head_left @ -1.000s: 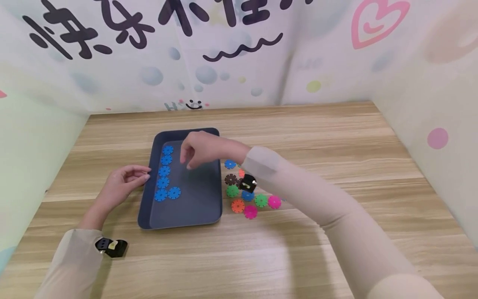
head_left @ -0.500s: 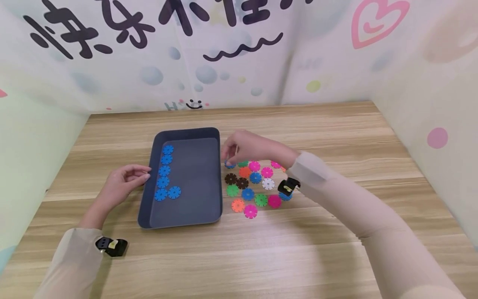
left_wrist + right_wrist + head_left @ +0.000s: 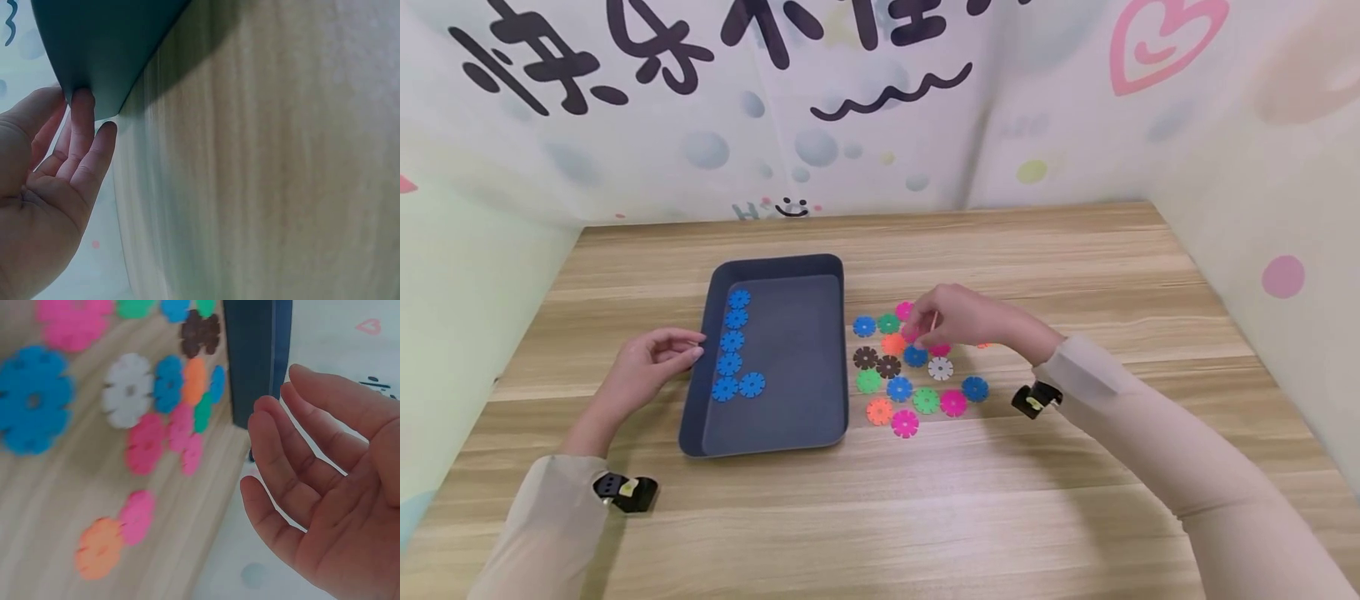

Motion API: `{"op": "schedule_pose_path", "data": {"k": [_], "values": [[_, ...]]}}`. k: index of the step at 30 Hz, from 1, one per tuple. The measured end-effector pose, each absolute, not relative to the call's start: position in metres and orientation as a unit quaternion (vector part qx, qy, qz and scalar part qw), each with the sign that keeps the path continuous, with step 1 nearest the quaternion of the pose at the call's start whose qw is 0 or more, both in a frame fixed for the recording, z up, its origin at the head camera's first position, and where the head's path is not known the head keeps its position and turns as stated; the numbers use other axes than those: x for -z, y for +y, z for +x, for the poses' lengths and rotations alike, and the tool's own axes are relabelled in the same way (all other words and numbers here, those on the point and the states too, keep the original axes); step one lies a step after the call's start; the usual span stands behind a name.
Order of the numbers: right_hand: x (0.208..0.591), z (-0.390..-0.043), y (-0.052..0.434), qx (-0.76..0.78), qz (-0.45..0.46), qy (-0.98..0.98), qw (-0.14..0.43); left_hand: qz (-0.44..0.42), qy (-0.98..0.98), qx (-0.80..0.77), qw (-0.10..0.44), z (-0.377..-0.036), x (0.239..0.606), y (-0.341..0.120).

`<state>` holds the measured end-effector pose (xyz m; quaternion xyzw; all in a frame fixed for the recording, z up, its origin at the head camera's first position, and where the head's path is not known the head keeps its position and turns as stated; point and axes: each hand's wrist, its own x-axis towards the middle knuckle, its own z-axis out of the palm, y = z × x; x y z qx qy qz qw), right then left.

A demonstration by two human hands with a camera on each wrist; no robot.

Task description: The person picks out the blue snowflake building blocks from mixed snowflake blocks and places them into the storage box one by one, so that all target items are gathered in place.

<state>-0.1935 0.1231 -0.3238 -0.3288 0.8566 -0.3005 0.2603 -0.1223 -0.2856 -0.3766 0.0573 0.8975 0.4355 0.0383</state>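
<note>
In the head view a dark blue-grey tray (image 3: 797,358) holds several blue notched plastic discs (image 3: 732,341) in a column along its left side, one more beside the lowest. My left hand (image 3: 651,362) rests its thumb and fingertips at the tray's left rim. The left wrist view shows the fingers against the tray's outer wall (image 3: 119,56). My right hand (image 3: 958,317) hovers low over loose coloured discs, nearest the pink disc (image 3: 906,310) and a blue disc (image 3: 915,356). Its fingers are loosely bent and hold nothing in the right wrist view, apart from the tray.
Right of the tray lie more discs on the wooden table (image 3: 880,517), among them a white disc (image 3: 940,368), a brown disc (image 3: 889,367), an orange disc (image 3: 880,411) and a green disc (image 3: 927,401). A printed wall (image 3: 880,167) stands behind.
My right hand has moved right, from over the tray, past its right rim, to above the loose discs. The left hand and the discs in the tray have stayed put.
</note>
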Motion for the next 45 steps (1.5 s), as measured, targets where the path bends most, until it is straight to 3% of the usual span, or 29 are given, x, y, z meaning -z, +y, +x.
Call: {"op": "schedule_pose_path", "data": {"k": [25, 45], "values": [[0.364, -0.163, 0.194, 0.330, -0.261, 0.866, 0.270, 0.058, 0.895, -0.439, 0.040, -0.122, 0.377, -0.285], [0.382, -0.156, 0.202, 0.328, -0.280, 0.869, 0.242, 0.053, 0.898, -0.435, 0.043, -0.124, 0.378, -0.287]]}}
